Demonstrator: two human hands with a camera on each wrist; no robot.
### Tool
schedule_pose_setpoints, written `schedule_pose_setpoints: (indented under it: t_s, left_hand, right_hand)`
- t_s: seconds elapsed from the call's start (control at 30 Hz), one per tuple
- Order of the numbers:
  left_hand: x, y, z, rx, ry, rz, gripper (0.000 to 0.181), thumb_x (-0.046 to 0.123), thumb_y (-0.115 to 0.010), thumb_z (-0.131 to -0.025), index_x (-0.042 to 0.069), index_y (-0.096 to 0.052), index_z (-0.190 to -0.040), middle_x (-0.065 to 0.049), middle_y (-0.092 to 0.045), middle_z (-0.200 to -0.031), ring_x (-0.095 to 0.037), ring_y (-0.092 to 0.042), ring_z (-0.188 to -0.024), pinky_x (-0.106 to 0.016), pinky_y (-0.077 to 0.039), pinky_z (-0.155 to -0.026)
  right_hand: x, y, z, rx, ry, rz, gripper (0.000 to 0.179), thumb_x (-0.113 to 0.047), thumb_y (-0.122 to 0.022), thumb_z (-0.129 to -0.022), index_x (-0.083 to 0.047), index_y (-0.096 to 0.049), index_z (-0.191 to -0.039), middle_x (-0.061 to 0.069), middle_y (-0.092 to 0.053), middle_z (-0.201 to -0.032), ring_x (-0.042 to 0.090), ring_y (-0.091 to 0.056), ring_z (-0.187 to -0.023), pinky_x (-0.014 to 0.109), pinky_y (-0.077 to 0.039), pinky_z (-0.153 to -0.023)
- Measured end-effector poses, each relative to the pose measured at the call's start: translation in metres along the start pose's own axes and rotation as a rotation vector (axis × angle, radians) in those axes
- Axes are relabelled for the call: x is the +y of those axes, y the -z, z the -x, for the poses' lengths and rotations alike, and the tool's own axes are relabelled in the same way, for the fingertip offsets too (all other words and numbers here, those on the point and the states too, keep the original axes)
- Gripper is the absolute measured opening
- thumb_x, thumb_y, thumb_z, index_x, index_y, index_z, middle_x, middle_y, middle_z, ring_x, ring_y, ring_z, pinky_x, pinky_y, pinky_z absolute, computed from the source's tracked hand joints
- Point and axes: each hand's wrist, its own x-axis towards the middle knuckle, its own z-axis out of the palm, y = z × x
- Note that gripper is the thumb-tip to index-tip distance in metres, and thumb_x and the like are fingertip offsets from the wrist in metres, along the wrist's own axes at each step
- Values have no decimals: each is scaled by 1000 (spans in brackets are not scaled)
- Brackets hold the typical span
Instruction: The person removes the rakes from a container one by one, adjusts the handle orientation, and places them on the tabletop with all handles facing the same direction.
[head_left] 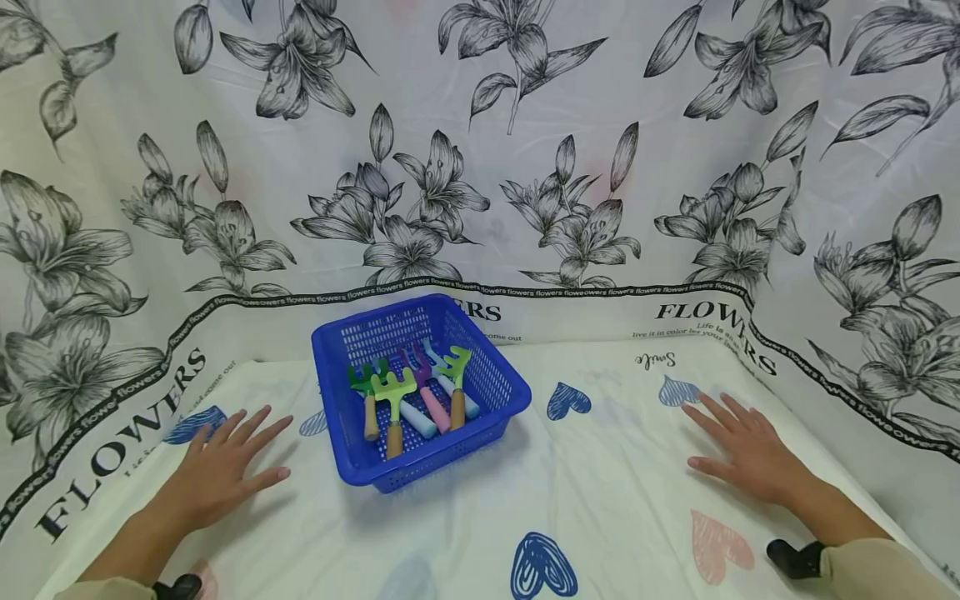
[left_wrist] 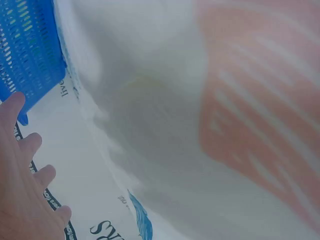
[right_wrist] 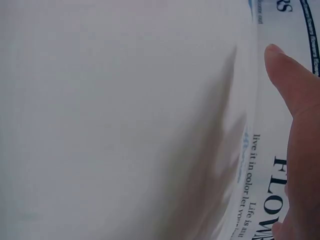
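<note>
We held the left hand (head_left: pixel 225 471) released, fingers spread, near the left edge of the white surface (head_left: pixel 615 483), and the right hand (head_left: pixel 750 454), likewise released, near its right edge. Between them, closer to the left hand, our blue basket (head_left: pixel 450 457) sat near the far edge, holding small rakes (head_left: pixel 393 387). Flower-printed fabric (head_left: pixel 517 233) hung beyond.

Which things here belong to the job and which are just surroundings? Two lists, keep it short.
Likely the job:
blue basket
small rakes inside it
left hand and right hand, both empty

Surroundings:
heart-print cloth underneath
flower-print backdrop
</note>
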Motion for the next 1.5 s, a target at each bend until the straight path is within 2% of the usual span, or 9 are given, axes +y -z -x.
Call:
schedule_pose_setpoints:
  t_s: [0.1,0.33,0.53,0.7,0.83,0.93,1.17,1.33,1.5]
  left_hand:
    - [2,3,-1,-6,10,10,73,57,-58,-90,28,-33,-152,-21,-31,-152,-53,-24,-134,-76,-7,-102]
    - [7,9,-3,-10,36,29,71,56,-58,-91,28,-34,-151,-21,-33,-151,-54,-32,-129,-76,-22,-95]
    - [9,13,-7,10,26,74,69,51,-58,-93,27,-32,-153,-22,-33,-151,-53,-37,-127,-76,-28,-92]
    - [11,18,-10,27,50,120,69,48,-58,-94,26,-31,-153,-23,-34,-150,-53,-37,-127,-77,-29,-91]
    - [13,20,-11,29,76,166,69,47,-58,-95,25,-30,-154,-24,-33,-151,-55,-35,-127,-77,-28,-91]
    - [17,18,-13,37,98,236,68,46,-56,-96,26,-27,-155,-23,-31,-152,-53,-32,-130,-76,-27,-93]
    - [35,14,-25,96,137,395,66,42,-50,-100,27,-20,-156,-21,-30,-153,-50,-33,-132,-74,-28,-96]
    - [47,10,-34,124,149,455,66,41,-49,-100,27,-19,-157,-17,-31,-154,-46,-37,-131,-73,-32,-95]
    - [54,9,-42,128,166,459,67,45,-48,-100,25,-20,-157,-16,-32,-154,-45,-38,-131,-71,-35,-95]
  right_hand:
    - [-3,-2,-4,9,16,-20,78,-47,-66,-89,-20,-31,-153,7,-19,-160,35,-8,-146,59,0,-113]
    - [-11,-6,-13,8,27,-46,75,-49,-67,-88,-18,-38,-150,13,-29,-156,37,-16,-144,65,-25,-100]
    - [-19,-7,-22,17,32,-63,74,-49,-69,-87,-20,-40,-149,17,-35,-150,45,-27,-135,65,-28,-97]
    - [-26,-12,-35,40,59,-74,72,-47,-69,-87,-21,-40,-149,16,-38,-148,45,-33,-132,64,-34,-94]
    - [-33,-16,-45,47,73,-101,71,-48,-68,-88,-21,-41,-148,14,-39,-148,42,-34,-132,64,-35,-93]
    - [-37,-17,-50,53,77,-117,71,-47,-68,-88,-20,-42,-148,13,-40,-148,40,-36,-132,64,-36,-93]
    - [-44,-16,-62,98,72,-151,70,-43,-71,-87,-21,-43,-147,12,-43,-146,39,-39,-131,62,-33,-100]
    - [-53,-18,-73,152,99,-180,70,-36,-75,-85,-18,-45,-146,12,-48,-142,37,-44,-128,60,-36,-99]
    - [-68,-21,-84,194,90,-227,69,-31,-76,-84,-17,-46,-145,10,-52,-139,33,-46,-125,58,-36,-100]
